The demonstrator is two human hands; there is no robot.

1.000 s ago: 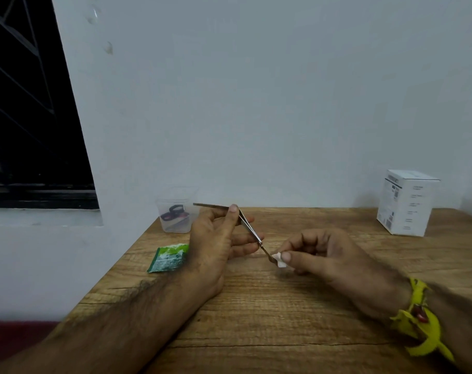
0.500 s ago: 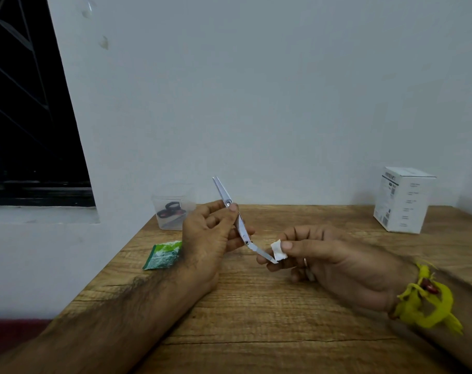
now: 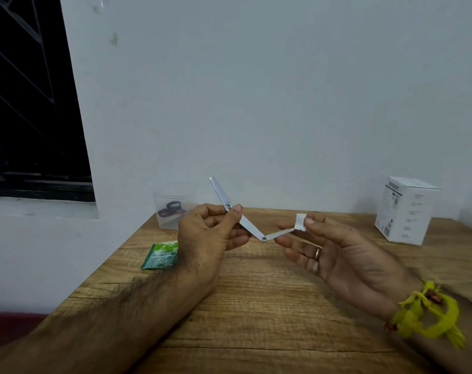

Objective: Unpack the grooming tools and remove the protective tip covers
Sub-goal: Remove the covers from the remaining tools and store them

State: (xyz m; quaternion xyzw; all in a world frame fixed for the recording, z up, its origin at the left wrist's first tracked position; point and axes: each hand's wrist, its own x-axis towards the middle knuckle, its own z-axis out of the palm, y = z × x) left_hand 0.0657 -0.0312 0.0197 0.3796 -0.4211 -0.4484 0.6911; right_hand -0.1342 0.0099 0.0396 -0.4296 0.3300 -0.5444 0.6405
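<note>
A folding metal grooming tool point(image 3: 249, 228) hangs above the wooden table point(image 3: 256, 306), unfolded in a zigzag: one arm sticks up left, the body slants down to a pivot, and a thin blade rises to the right. My left hand point(image 3: 210, 236) pinches the body between thumb and fingers. My right hand point(image 3: 334, 255) pinches the small white tip cover point(image 3: 300, 222) at the end of the thin blade, other fingers spread loosely.
A green sachet point(image 3: 162, 255) lies on the table left of my left wrist. A clear plastic cup point(image 3: 173, 209) with dark rings inside stands at the back left corner by the wall. A white box point(image 3: 404, 211) stands back right.
The thin blade has swung out from the body and up to the right, with my right hand moving right and up on the white cover. Both hands sit slightly higher.
</note>
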